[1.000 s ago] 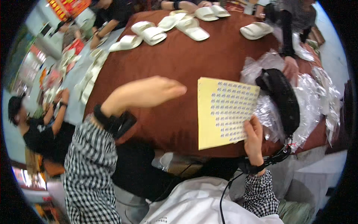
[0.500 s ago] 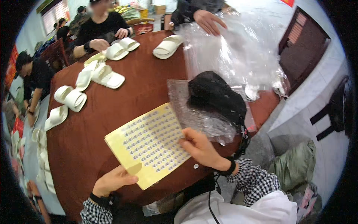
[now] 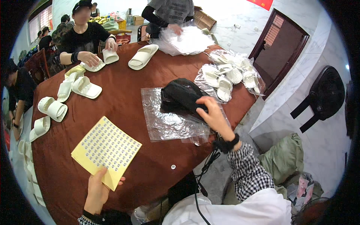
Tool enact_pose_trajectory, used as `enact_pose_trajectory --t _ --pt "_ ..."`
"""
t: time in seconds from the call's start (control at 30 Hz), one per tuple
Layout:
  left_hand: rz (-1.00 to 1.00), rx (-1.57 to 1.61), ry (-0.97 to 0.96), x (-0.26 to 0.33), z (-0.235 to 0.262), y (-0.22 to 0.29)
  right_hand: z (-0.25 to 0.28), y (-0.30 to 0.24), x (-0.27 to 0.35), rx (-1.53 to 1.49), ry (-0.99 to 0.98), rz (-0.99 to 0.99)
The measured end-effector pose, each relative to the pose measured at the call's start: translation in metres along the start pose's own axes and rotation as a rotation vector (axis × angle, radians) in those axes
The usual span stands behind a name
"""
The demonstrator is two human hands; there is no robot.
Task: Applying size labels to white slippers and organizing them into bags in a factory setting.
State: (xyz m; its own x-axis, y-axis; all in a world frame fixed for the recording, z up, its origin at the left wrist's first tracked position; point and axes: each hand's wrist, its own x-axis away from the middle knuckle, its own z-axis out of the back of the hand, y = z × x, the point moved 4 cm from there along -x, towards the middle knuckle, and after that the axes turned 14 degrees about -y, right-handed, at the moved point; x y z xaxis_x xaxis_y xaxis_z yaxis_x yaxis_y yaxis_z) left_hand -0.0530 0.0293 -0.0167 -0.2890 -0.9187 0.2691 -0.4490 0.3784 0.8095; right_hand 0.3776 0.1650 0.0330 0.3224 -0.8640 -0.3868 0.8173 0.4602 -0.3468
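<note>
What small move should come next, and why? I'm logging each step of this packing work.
Probably peel one sticker: the left hand pinches the sticker sheet by its corner, while the right hand rests on the black slippers lying on a clear bag.

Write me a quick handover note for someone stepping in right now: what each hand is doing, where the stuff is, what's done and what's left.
Left hand: holds the yellow sticker sheet by its near corner, flat on the brown table.
Right hand: rests on the black slippers, which lie on a clear plastic bag.
Done: bagged white slippers piled at the far right.
Left: the black slippers are not in the bag; loose white slippers remain on the left side.
</note>
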Motion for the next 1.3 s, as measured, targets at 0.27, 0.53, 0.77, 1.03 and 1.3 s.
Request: enact_pose_trajectory --t 0.27,0.53,0.77,1.03,1.3 --pt "-0.077 -0.032 0.050 0.001 -0.003 0.014 -0.025 0.068 -0.022 0.287 -0.378 -0.313" --pt "-0.150 0.041 0.055 -0.013 0.008 0.013 0.004 0.038 -0.032 0.235 -0.047 -0.137" --pt "-0.021 0.013 -0.141 -0.025 -0.008 -0.007 0.006 -0.058 -0.017 0.006 -0.181 0.038" --pt "0.004 0.154 -0.219 -0.031 -0.017 -0.016 -0.070 -0.138 -0.028 -0.145 -0.303 0.156" --pt "0.072 0.161 -0.459 -0.057 -0.043 -0.014 -0.032 0.003 -0.051 -0.211 -0.076 -0.037"
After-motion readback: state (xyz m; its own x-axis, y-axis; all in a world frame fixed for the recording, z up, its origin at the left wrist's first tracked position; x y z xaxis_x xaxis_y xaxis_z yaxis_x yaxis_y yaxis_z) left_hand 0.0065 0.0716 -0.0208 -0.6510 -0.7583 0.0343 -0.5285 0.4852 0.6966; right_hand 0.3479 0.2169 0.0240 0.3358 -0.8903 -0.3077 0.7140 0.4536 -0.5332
